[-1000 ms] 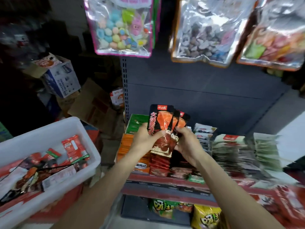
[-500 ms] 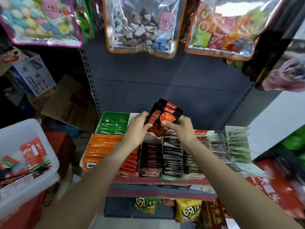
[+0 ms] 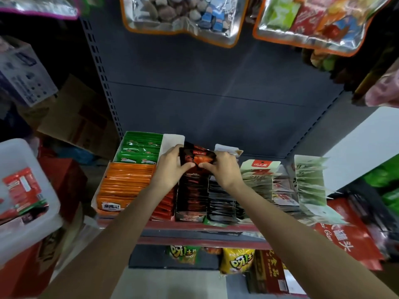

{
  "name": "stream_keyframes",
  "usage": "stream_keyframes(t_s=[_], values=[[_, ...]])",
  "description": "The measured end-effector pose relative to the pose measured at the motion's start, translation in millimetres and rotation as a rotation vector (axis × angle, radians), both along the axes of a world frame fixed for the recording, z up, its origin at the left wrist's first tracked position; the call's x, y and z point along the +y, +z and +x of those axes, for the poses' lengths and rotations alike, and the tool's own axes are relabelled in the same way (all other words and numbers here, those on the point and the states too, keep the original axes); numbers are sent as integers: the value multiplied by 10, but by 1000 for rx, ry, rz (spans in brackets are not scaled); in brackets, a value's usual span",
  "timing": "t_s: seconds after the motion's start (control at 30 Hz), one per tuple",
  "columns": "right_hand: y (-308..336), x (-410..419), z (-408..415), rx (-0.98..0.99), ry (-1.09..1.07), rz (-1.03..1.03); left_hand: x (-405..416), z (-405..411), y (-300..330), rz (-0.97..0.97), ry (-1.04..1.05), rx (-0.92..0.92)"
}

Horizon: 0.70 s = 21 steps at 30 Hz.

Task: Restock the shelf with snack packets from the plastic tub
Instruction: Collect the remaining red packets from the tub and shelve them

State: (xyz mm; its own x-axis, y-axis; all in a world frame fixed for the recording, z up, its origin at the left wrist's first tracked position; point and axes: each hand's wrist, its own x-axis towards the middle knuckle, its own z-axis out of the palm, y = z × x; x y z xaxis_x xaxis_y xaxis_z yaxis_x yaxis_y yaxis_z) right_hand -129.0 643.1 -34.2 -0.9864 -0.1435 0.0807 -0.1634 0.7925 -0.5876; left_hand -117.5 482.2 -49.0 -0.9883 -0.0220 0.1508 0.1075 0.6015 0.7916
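A small stack of black-and-orange snack packets (image 3: pixel 197 157) is held low at the back of a display box of like packets (image 3: pixel 191 197) on the shelf (image 3: pixel 200 230). My left hand (image 3: pixel 170 167) grips the stack's left side and my right hand (image 3: pixel 224 169) pinches its right side. The white plastic tub (image 3: pixel 23 214) stands at the far left with red packets (image 3: pixel 22 188) inside it, apart from both hands.
Boxes of orange packets (image 3: pixel 125 186) and green packets (image 3: pixel 140 149) fill the shelf's left, pale green packets (image 3: pixel 308 180) its right. Big candy bags (image 3: pixel 181 16) hang above. Chip bags (image 3: pixel 235 262) sit on a lower shelf. Cardboard boxes (image 3: pixel 77 119) lie at the left.
Both hands have carried the packet stack forward and down, from held upright above the shelf to the back of the display box. The view has swung right, so the tub sits further left.
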Motion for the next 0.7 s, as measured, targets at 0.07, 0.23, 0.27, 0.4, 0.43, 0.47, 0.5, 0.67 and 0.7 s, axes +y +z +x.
stream_keyframes(t_s=[0.07, 0.23, 0.27, 0.4, 0.43, 0.47, 0.5, 0.67, 0.7], values=[[0, -17, -27, -28, -1, 30, -10, 32, 42, 11, 8, 91], [13, -6, -2, 2, 99, 31, -40, 35, 29, -180, -31, 153], [24, -10, 12, 40, 106, 1, -29, 16, 10, -251, -40, 127], [32, -31, 26, 107, 115, 151, 45, -48, 6, -416, -42, 46], [28, -43, 23, 90, 119, 245, 54, -54, 14, -428, -41, 50], [18, -64, 17, 79, 123, 329, 53, -58, 14, -442, -48, 54], [3, -92, 12, 73, 129, 395, 46, -55, 20, -480, -69, 40], [-28, -192, 43, -8, 149, 389, -81, 18, 94, -594, -153, -76], [-2, -201, 77, -6, 133, 323, -147, 54, 121, -524, -126, -66]])
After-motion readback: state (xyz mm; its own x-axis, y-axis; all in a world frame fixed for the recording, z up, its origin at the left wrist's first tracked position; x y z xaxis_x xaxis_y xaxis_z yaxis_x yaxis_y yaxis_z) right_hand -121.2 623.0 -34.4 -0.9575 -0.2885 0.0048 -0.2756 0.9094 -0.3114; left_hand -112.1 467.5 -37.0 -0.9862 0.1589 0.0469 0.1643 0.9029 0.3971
